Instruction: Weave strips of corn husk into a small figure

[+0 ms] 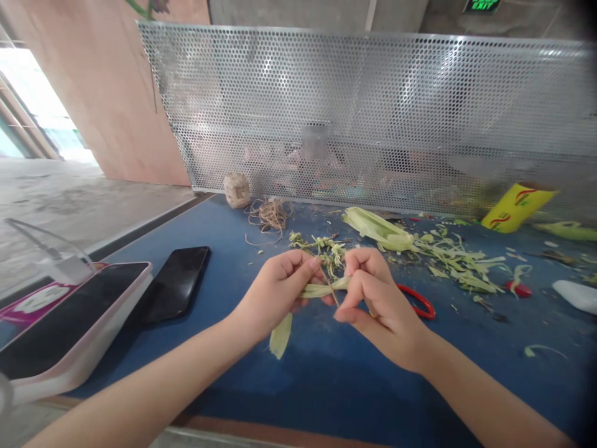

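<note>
Over a blue table (326,373), my left hand (277,289) and my right hand (373,295) both pinch a pale green strip of leaf (319,290) between them. One end of the strip hangs down below my left hand (281,336). A thin brown string crosses the strip near my right fingers. Red-handled scissors (420,302) lie just behind my right hand, partly hidden by it.
Leaf scraps (448,255) and a green husk (377,227) litter the table behind. A tangle of twine (269,216) and a twine ball (237,190) sit at the back. A black phone (176,283) and a white device (69,330) lie left. A perforated metal screen (373,118) stands behind; a yellow can (517,208) lies right.
</note>
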`<state>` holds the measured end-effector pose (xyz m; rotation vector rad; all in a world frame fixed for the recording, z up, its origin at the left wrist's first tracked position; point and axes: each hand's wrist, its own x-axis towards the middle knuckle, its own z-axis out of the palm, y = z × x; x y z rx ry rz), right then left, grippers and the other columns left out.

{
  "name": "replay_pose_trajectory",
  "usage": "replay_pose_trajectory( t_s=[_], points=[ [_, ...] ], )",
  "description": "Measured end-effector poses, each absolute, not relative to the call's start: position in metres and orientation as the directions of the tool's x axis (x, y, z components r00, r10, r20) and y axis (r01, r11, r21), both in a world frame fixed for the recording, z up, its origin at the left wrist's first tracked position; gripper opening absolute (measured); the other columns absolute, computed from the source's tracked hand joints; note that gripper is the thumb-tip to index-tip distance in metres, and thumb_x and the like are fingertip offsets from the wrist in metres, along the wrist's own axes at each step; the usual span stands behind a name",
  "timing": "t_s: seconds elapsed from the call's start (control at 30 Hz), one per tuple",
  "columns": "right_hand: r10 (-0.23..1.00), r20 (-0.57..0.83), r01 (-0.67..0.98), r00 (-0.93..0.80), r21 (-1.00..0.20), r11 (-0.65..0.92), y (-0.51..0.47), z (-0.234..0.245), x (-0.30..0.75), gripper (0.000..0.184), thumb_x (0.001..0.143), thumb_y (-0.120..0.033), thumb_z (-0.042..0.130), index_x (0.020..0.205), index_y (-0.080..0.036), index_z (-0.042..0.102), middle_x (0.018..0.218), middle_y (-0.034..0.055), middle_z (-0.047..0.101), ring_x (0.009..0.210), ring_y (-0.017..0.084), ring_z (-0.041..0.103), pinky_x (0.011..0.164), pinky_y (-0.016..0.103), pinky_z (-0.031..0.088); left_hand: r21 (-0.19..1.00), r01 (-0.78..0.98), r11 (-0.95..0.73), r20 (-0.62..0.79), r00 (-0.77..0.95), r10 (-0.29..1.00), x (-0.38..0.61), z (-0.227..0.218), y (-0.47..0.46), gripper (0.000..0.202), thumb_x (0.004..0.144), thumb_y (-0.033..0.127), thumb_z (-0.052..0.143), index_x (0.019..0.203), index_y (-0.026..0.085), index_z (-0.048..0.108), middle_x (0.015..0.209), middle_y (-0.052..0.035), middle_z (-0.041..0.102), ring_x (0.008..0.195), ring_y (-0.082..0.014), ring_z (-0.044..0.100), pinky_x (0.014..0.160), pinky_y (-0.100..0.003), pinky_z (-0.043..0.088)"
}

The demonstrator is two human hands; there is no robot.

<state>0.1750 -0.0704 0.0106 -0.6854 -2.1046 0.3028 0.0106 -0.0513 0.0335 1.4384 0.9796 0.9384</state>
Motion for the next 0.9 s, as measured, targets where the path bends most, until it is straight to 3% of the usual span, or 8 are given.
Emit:
replay_pose_trajectory(
  t_s=[0.27,0.4,0.57,0.67,0.73,0.9],
  points=[
    [0.600,0.675,0.258,-0.430,-0.545,0.798,-0.0655,0.0065,0.1736,0.009,0.079,-0.028,0.054,0.076,-0.022,0.049,0.092,0.0038,0.033,0.091,0.017,0.041,0.081,0.036,0.045,0.998,-0.059,0.005,0.019,0.397,0.918,0.0063,0.0322,-0.0448,0.025,0.081,0.037,0.049,0.067,0.016,0.046,0.052,0.0019,0.058,0.033,-0.0021,0.031,0.035,-0.015,0.020],
    [0.611,0.673,0.267,-0.417,-0.551,0.790,-0.0611,0.0057,0.1757,0.031,0.067,-0.031,0.068,0.088,-0.024,0.048,0.096,0.0043,0.035,0.090,0.017,0.043,0.071,0.030,0.048,0.982,-0.149,0.113,-0.029,0.475,0.879,0.0074,0.0304,-0.0462,0.027,0.080,0.042,0.048,0.070,0.016,0.047,0.048,0.0061,0.045,0.033,-0.0019,0.027,0.035,-0.015,0.020],
    [0.599,0.621,0.245,-0.506,-0.562,0.790,-0.0656,0.0100,0.1804,0.058,0.061,-0.029,0.071,0.109,-0.023,0.040,0.107,0.0082,0.032,0.099,0.020,0.042,0.075,0.032,0.048,0.984,-0.150,0.096,-0.004,0.521,0.854,0.0074,0.0310,-0.0467,0.027,0.076,0.041,0.055,0.072,0.016,0.046,0.058,0.0015,0.056,0.035,-0.0013,0.028,0.035,-0.016,0.019],
    [0.578,0.609,0.259,-0.544,-0.533,0.805,-0.0702,0.0127,0.1802,0.045,0.069,-0.012,0.057,0.109,-0.022,0.037,0.106,0.0091,0.036,0.100,0.020,0.043,0.081,0.036,0.046,0.990,-0.085,0.111,-0.048,0.540,0.840,0.0080,0.0306,-0.0462,0.026,0.073,0.037,0.060,0.073,0.016,0.046,0.059,0.0018,0.056,0.036,-0.0009,0.028,0.036,-0.015,0.018],
    [0.558,0.630,0.340,-0.540,-0.443,0.829,-0.0709,0.0134,0.1789,0.036,0.071,-0.006,0.050,0.102,-0.022,0.041,0.101,0.0076,0.039,0.098,0.019,0.045,0.082,0.036,0.045,0.991,-0.054,0.124,-0.077,0.529,0.845,0.0085,0.0302,-0.0457,0.026,0.073,0.039,0.059,0.071,0.016,0.047,0.053,0.0044,0.051,0.036,-0.0012,0.028,0.035,-0.015,0.018],
    [0.498,0.659,0.487,-0.563,-0.221,0.845,-0.0662,0.0111,0.1764,0.015,0.078,-0.019,0.053,0.091,-0.023,0.047,0.096,0.0055,0.042,0.091,0.017,0.048,0.082,0.037,0.044,0.994,-0.014,0.107,-0.086,0.497,0.863,0.0080,0.0298,-0.0439,0.024,0.070,0.037,0.062,0.067,0.016,0.050,0.045,0.0088,0.036,0.036,-0.0021,0.027,0.036,-0.016,0.017]
  ],
)
